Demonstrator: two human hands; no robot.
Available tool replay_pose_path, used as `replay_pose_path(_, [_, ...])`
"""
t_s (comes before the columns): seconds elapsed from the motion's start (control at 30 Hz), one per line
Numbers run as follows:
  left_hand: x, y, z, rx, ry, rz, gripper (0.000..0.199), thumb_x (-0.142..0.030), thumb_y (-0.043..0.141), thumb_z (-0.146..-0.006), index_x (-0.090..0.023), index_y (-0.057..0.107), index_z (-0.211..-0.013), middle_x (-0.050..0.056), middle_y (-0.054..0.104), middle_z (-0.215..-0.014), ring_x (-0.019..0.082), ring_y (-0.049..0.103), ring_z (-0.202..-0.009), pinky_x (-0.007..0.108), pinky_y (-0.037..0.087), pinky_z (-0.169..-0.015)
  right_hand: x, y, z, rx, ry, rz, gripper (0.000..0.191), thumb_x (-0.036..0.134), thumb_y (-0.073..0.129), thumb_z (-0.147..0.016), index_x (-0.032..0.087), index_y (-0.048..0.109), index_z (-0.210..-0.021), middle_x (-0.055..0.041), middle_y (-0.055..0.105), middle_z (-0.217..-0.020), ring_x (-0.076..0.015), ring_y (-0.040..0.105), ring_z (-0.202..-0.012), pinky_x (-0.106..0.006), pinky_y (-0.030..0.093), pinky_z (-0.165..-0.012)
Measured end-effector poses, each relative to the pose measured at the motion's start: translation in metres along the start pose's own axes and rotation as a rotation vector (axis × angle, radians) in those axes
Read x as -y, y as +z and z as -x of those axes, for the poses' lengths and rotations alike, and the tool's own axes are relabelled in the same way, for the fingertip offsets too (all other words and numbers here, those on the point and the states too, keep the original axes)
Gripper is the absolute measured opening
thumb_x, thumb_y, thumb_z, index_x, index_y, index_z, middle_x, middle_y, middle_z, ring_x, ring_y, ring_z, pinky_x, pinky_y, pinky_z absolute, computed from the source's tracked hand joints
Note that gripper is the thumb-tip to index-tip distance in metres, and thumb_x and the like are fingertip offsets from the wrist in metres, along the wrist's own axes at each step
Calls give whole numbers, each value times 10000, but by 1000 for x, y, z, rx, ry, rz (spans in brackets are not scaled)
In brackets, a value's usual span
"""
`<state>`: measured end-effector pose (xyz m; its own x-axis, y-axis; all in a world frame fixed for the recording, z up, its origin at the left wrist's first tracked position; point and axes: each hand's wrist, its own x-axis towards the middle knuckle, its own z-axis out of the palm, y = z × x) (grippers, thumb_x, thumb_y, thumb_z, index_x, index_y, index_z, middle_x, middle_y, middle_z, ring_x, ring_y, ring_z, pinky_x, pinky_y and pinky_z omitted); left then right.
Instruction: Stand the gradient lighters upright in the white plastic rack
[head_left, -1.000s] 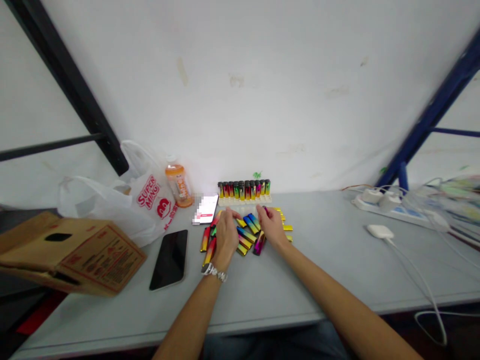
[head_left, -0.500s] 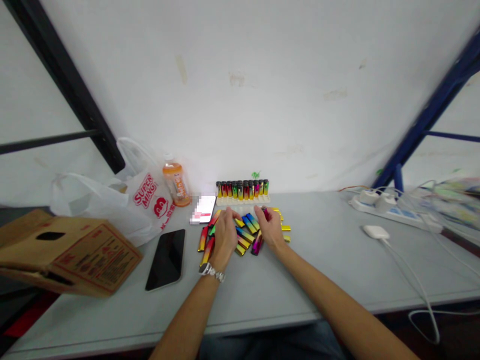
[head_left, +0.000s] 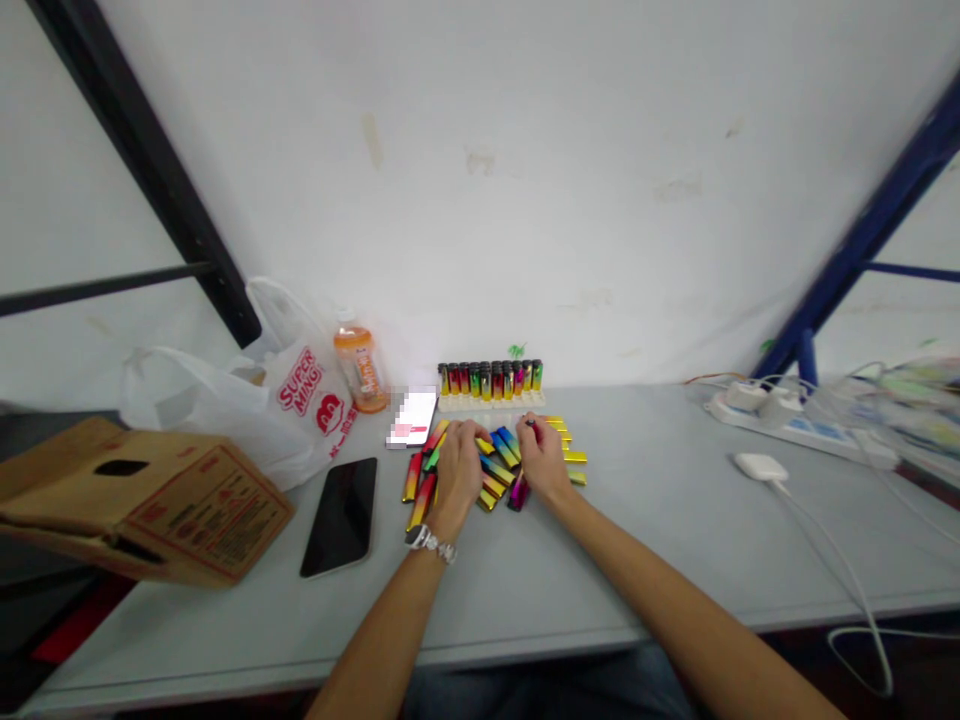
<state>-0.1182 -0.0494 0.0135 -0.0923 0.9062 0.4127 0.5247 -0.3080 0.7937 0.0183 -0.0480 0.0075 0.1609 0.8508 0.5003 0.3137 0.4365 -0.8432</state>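
Note:
Several shiny multicoloured sleeves (head_left: 421,503) lie in a loose pile on the grey table. My left hand (head_left: 460,465), with a silver watch at the wrist, rests over the pile with its fingers curled down; whether it grips a sleeve is hidden. To its right, my right hand (head_left: 541,455) is closed on a small lighter (head_left: 530,422), whose dark end shows at the fingertips. Beyond both hands, several lighters (head_left: 486,381) stand upright in a white rack (head_left: 491,404) near the wall.
A lit phone (head_left: 412,418), an orange bottle (head_left: 361,362) and a white plastic bag (head_left: 259,415) are at the back left. A black phone (head_left: 340,517) lies before a cardboard box (head_left: 214,510). At right are a power strip (head_left: 802,425) and a white charger (head_left: 760,466).
The view has shifted slightly, moving the scene to the right. My right fingers have closed further around the lighter, so less of its body shows. My left hand stays over the pile.

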Motion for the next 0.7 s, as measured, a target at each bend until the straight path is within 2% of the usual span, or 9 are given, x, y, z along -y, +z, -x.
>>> replay_pose_path(0.1, [1, 0, 0, 7, -7, -6, 382, -280, 258, -921, -212, 564, -702, 53, 554, -800, 214, 554, -827, 363, 434, -796, 0, 1, 0, 16, 24, 4, 299, 404, 448, -899, 209, 454, -671, 49, 419, -577, -126, 416, -583, -262, 313, -579])
replay_pose_path(0.2, [3, 1, -1, 6, -19, 3, 400, -311, 254, -943, -211, 561, -706, 48, 552, -797, 213, 552, -826, 363, 424, -794, -1, 1, 1, 59, 25, -51, 250, 446, 455, -934, 206, 526, -920, 58, 463, -632, -125, 454, -587, -252, 351, -586])
replay_pose_path(0.3, [5, 2, -2, -18, -45, 39, 439, -360, 251, -966, -210, 564, -698, 43, 562, -792, 208, 556, -813, 361, 419, -808, -3, -1, -1, 145, -6, -90, 273, 433, 457, -951, 218, 487, -1117, 60, 501, -661, -127, 483, -579, -243, 371, -567])
replay_pose_path(0.4, [7, 2, -2, -40, -67, 66, 474, -403, 253, -979, -208, 574, -690, 44, 580, -793, 208, 570, -823, 359, 421, -835, -7, -3, -7, 238, -26, -75, 239, 417, 487, -942, 220, 498, -1075, 48, 564, -676, -130, 531, -583, -246, 407, -578])
replay_pose_path(0.5, [7, 1, -2, -54, -68, 63, 487, -424, 261, -985, -207, 575, -683, 51, 598, -804, 213, 582, -850, 357, 426, -863, -9, -4, -23, 291, -39, -47, 207, 378, 539, -910, 209, 503, -1025, 7, 668, -776, -151, 624, -692, -275, 461, -671])
replay_pose_path(0.6, [7, -1, -3, -64, -68, 59, 508, -439, 254, -993, -207, 584, -685, 55, 614, -810, 212, 594, -845, 357, 432, -868, -6, -3, -48, 302, -107, 95, 190, 331, 612, -854, 192, 558, -971, -32, 700, -882, -170, 647, -805, -291, 462, -728])
replay_pose_path(0.7, [8, -2, -3, -76, -77, 63, 540, -466, 238, -997, -207, 591, -681, 58, 629, -812, 208, 605, -841, 353, 435, -882, 0, 2, -77, 372, -221, 268, 98, 244, 648, -805, 174, 644, -874, -49, 699, -917, -175, 627, -844, -293, 448, -764])
